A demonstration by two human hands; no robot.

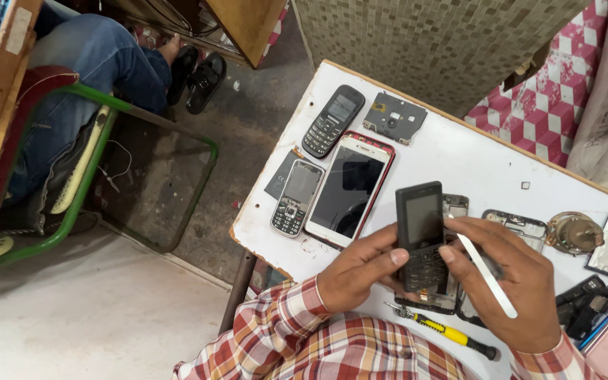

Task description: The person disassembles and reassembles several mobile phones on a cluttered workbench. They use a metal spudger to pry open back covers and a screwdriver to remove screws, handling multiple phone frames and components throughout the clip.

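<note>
At the near edge of the white tabletop (473,165), beside a large white touchscreen smartphone with a red rim (351,188), the left hand (360,271) has its fingers clamped on a black keypad phone (421,236), held upright. The right hand (511,281) pinches a slim white plastic pry stick (487,271) against the phone's side seam; prying it apart seems under way, calling for gentle leverage.

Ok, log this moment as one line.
left hand: holds black keypad phone | right hand: holds white stylus, thumb on phone | yellow screwdriver: lying on white table
</note>
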